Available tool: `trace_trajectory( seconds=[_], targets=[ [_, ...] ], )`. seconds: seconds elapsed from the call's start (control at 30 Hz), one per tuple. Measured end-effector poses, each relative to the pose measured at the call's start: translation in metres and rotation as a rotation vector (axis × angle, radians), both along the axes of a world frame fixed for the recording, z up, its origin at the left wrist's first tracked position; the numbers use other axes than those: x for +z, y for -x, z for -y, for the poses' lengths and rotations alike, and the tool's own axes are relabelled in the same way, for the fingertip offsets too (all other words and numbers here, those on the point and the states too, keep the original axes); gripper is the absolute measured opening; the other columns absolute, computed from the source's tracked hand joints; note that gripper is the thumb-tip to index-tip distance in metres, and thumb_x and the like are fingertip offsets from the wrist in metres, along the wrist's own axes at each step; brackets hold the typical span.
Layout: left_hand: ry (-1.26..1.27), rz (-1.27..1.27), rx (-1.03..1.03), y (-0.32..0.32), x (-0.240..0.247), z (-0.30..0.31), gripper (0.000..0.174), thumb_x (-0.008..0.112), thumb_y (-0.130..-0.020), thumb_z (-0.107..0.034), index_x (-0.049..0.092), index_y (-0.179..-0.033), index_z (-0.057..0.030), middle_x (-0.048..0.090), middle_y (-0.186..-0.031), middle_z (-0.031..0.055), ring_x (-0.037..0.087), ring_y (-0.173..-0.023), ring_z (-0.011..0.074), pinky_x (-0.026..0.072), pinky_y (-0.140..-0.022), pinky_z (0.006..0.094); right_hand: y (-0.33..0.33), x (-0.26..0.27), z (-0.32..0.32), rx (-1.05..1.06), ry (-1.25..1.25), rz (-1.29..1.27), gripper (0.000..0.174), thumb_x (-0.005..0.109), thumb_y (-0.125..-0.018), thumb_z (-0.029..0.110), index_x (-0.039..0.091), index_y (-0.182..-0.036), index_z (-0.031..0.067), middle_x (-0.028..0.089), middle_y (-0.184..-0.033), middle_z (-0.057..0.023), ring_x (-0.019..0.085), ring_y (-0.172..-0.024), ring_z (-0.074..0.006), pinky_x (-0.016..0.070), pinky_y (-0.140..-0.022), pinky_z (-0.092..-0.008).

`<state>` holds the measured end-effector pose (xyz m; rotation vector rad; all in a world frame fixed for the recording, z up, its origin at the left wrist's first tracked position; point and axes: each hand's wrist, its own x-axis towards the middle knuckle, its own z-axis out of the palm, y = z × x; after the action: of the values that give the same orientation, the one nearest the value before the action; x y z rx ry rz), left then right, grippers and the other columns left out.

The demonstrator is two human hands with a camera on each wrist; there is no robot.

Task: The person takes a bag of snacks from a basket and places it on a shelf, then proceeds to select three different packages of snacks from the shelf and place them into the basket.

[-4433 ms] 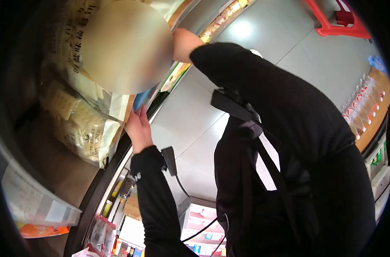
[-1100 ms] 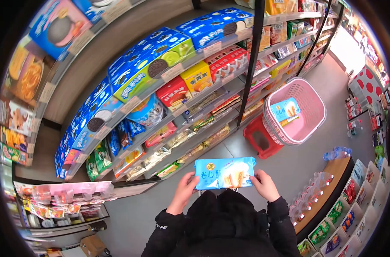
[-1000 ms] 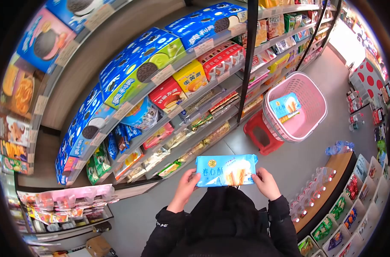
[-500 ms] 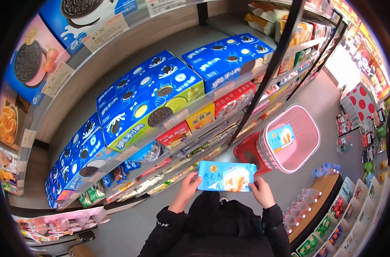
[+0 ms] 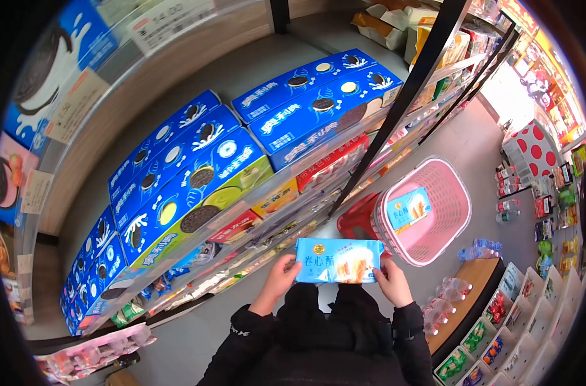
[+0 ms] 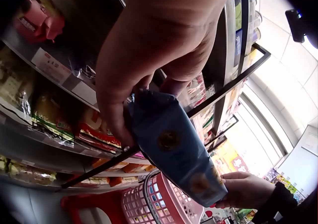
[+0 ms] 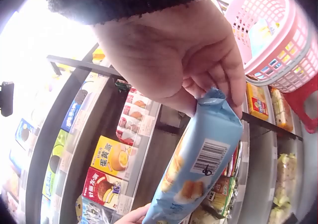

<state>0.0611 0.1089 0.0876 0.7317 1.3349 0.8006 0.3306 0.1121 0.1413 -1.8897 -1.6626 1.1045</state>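
Note:
A light blue snack pack [image 5: 338,260] with pictures of rolled pastries is held level between both hands in the head view. My left hand [image 5: 277,283] pinches its left end, and my right hand [image 5: 393,283] pinches the right end. The left wrist view has the left hand [image 6: 159,50] gripping one crimped end of the pack [image 6: 174,144]. Seen from the right wrist, the right hand [image 7: 179,55] pinches the other crimped end, and a barcode shows on the pack's side [image 7: 198,159].
A pink basket [image 5: 457,225] with a similar blue pack [image 5: 407,209] inside is on a red stool [image 5: 357,217] beyond the right hand. Shelves with blue cookie boxes [image 5: 190,174] rise at the left. Bottles [image 5: 442,302] and snack bins [image 5: 476,336] line the right.
Since the oldest frame, the hands have come away from the shelf and hold the blue pack. Over the last second the view has shifted toward the cookie boxes; the grip is unchanged.

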Motion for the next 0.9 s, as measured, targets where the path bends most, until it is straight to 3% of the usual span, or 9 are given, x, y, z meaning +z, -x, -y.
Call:
trace_trajectory(
  seconds=[0.23,0.43,0.6,0.67,0.7,0.77,0.83,0.9],
  targets=[
    [-0.088,-0.072,0.075,-0.058,0.006,-0.022,0.029,0.055,-0.078,-0.018,0.049,-0.099,0.0012,0.055,-0.088,0.0075,0.053,-0.078,0.0116,0.0427,-0.066,0.0246,-0.062,-0.019,-0.038,0.051,-0.080,-0.135,0.018,0.055,-0.073,0.012,0.047,-0.080,-0.0026,0.051,-0.061,-0.0136,0.051,-0.054,-0.0239,0.0402,-0.052,-0.0311],
    [-0.229,-0.177,0.050,-0.142,0.006,-0.062,0.027,0.055,-0.077,-0.014,0.050,-0.099,0.0009,0.055,-0.083,0.0068,0.053,-0.073,0.0113,0.0432,-0.063,0.0254,-0.134,-0.009,-0.075,-0.019,-0.147,-0.100,0.015,0.054,-0.073,0.011,0.047,-0.078,-0.0016,0.048,-0.058,-0.0155,0.048,-0.052,-0.0243,0.0386,-0.051,-0.0306],
    [-0.262,-0.276,-0.099,-0.215,-0.005,-0.099,0.029,0.053,-0.077,-0.010,0.047,-0.102,0.0019,0.055,-0.085,0.0065,0.052,-0.073,0.0109,0.0429,-0.065,0.0242,-0.208,-0.032,-0.105,-0.117,-0.192,-0.188,0.012,0.052,-0.075,0.007,0.050,-0.084,-0.0018,0.053,-0.065,-0.0071,0.049,-0.057,-0.0114,0.0400,-0.054,-0.0249],
    [-0.339,-0.244,-0.099,-0.243,-0.022,-0.110,0.028,0.052,-0.071,-0.012,0.049,-0.094,0.0028,0.055,-0.079,0.0137,0.053,-0.063,0.0211,0.0431,-0.059,0.0292,-0.233,-0.036,-0.119,-0.116,-0.153,-0.089,0.014,0.053,-0.075,0.007,0.051,-0.085,-0.0021,0.053,-0.068,-0.0082,0.050,-0.060,-0.0124,0.0405,-0.056,-0.0248],
    [-0.228,-0.134,-0.238,-0.251,-0.020,-0.120,0.030,0.050,-0.069,-0.014,0.048,-0.093,0.0031,0.055,-0.080,0.0170,0.054,-0.067,0.0245,0.0429,-0.061,0.0322,-0.248,-0.048,-0.125,-0.125,-0.156,-0.085,0.014,0.053,-0.074,0.007,0.051,-0.085,-0.0022,0.053,-0.070,-0.0084,0.050,-0.062,-0.0125,0.0405,-0.057,-0.0247],
    [-0.156,-0.158,-0.283,-0.271,-0.029,-0.128,0.030,0.050,-0.068,-0.015,0.048,-0.091,0.0044,0.054,-0.080,0.0198,0.055,-0.072,0.0257,0.0421,-0.062,0.0338,-0.268,-0.064,-0.137,-0.129,-0.161,-0.051,0.015,0.054,-0.073,0.006,0.052,-0.085,-0.0025,0.052,-0.073,-0.0106,0.051,-0.063,-0.0168,0.0408,-0.058,-0.0269],
    [-0.089,-0.175,-0.236,-0.289,-0.046,-0.131,0.030,0.050,-0.068,-0.016,0.048,-0.090,0.0051,0.054,-0.080,0.0194,0.055,-0.073,0.0251,0.0419,-0.063,0.0335,-0.279,-0.073,-0.147,0.011,-0.369,0.320,0.015,0.055,-0.070,0.004,0.054,-0.082,-0.0033,0.050,-0.073,-0.0129,0.051,-0.061,-0.0228,0.0410,-0.057,-0.0303],
    [-0.021,-0.193,-0.197,-0.301,-0.052,-0.133,0.031,0.051,-0.068,-0.016,0.048,-0.089,0.0058,0.055,-0.080,0.0190,0.055,-0.074,0.0245,0.0417,-0.064,0.0332,-0.281,-0.080,-0.156,-0.072,-0.276,0.198,0.015,0.055,-0.068,0.004,0.055,-0.080,-0.0042,0.048,-0.072,-0.0148,0.050,-0.061,-0.0274,0.0409,-0.057,-0.0333]
  ],
)
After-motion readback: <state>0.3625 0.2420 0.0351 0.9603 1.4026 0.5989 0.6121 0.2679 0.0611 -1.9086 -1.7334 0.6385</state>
